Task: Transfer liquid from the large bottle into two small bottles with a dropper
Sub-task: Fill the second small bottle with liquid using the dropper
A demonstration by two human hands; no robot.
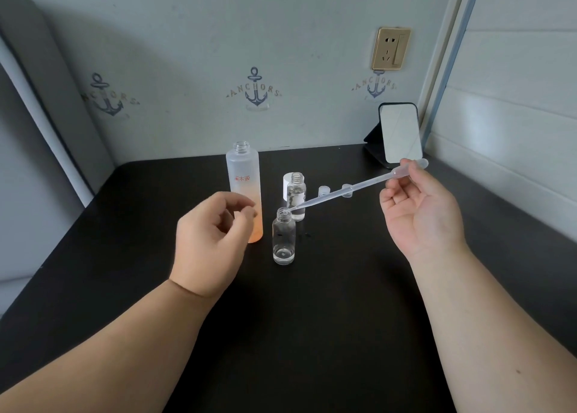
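Since the dropper [349,188] is light, soft plastic, right hand [415,206] pinches its bulb gently, tip at near small bottle [283,236]; left hand [212,241] loosely curled, empty.

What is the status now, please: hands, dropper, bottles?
Right hand holds dropper, tip at near small bottle mouth. Left hand empty beside large bottle. Nothing in the way.

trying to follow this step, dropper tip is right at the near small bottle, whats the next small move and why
Probably squeeze the bulb. The right hand holds the dropper by its bulb end, and its tip sits at the open mouth of the near small bottle, which holds only a little liquid at the bottom. The left hand hovers empty beside the large bottle, so nothing steadies the small one; squeeze gently.
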